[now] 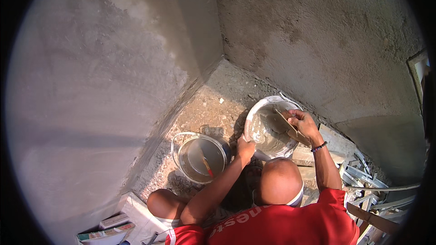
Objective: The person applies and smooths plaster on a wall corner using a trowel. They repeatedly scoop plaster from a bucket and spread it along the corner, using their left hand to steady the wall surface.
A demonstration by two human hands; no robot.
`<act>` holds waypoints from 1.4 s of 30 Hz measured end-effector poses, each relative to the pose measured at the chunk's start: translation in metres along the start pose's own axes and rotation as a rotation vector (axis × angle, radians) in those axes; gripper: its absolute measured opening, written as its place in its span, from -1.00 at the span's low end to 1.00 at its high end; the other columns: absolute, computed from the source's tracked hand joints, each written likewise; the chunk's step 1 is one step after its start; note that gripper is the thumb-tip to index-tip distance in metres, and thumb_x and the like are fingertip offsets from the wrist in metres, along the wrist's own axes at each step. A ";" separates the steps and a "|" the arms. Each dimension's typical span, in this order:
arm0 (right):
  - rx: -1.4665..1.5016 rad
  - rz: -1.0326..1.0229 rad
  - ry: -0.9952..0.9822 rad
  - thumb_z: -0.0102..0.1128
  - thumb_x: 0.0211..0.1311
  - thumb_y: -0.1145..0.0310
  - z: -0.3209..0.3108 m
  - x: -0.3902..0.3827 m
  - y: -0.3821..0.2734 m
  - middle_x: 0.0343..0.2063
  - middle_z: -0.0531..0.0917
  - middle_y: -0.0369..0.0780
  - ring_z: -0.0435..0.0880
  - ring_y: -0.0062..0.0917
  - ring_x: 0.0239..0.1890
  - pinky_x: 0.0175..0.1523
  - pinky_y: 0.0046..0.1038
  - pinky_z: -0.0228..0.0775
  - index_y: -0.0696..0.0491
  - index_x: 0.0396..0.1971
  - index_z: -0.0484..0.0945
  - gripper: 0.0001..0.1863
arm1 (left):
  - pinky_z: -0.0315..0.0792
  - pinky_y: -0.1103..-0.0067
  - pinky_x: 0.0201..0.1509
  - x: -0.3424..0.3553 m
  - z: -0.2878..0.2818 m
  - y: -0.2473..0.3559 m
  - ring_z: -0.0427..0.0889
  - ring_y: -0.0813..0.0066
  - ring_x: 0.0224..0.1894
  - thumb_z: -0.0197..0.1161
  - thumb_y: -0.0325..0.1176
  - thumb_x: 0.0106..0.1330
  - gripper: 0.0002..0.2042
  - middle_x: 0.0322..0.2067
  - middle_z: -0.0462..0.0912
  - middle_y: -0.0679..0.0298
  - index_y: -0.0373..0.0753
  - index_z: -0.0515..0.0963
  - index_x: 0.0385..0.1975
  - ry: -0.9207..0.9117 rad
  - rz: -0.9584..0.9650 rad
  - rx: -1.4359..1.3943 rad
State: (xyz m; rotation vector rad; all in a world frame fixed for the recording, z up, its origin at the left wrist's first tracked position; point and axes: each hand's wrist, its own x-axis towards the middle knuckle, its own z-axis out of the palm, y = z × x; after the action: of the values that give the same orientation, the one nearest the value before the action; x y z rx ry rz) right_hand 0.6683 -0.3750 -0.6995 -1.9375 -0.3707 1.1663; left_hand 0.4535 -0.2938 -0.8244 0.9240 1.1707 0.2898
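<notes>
My left hand [245, 150] is closed on the near left rim of a white bucket [250, 124], its edge smeared with plaster. Wet grey plaster [268, 131] lies inside. Over the bucket's right side, my right hand [303, 124] grips a flat plastering float [294, 132], tilted with its far end down inside the rim. The float's handle is hidden by my fingers. Left of my left hand stands a smaller bucket [180, 156] holding greyish liquid. A tool with a red and pale handle [208, 167] leans in it; its lower end is hard to make out.
Two plastered walls, left [91, 86] and right [318, 50], meet in the corner ahead; both have damp patches. Rough ground [206, 104] with crumbs lies between them. Wood boards and metal strips [363, 177] are piled at right. Boxes [106, 235] lie lower left, beside my knee.
</notes>
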 end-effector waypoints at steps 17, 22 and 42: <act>-0.456 -0.203 0.103 0.20 0.22 0.43 -0.050 -0.001 0.022 -0.13 0.72 0.01 0.68 -0.36 -0.06 0.12 -0.38 0.42 0.30 0.08 0.55 -0.56 | 0.69 0.33 -0.12 0.025 0.018 0.026 0.64 0.27 -0.01 0.23 -0.65 0.22 -0.28 0.09 0.52 0.11 -0.20 0.14 0.41 -0.375 -0.037 0.010; -0.492 -0.196 0.012 0.21 0.25 0.46 -0.042 0.020 0.029 -0.20 0.73 -0.12 0.64 -0.48 -0.15 0.02 -0.42 0.45 0.29 0.02 0.57 -0.64 | 0.60 0.45 0.00 0.009 0.025 0.031 0.58 0.36 0.03 0.16 -0.74 0.25 -0.34 0.04 0.52 0.19 -0.20 0.20 0.37 -0.440 0.045 0.056; -0.902 -0.206 -0.025 0.19 0.08 0.44 0.003 0.049 0.102 -0.14 0.69 0.12 0.67 -0.05 -0.02 0.19 -0.19 0.46 0.13 -0.04 0.68 -0.61 | 0.45 0.40 0.15 0.011 0.035 -0.015 0.59 0.23 0.04 0.36 -0.57 0.15 -0.36 0.01 0.59 0.02 -0.36 0.28 0.28 -0.389 0.361 0.239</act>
State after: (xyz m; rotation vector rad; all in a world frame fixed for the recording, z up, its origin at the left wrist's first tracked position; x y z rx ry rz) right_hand 0.6756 -0.4063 -0.8086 -2.5400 -1.2430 0.9560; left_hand 0.4852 -0.3123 -0.8394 1.3385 0.6844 0.2472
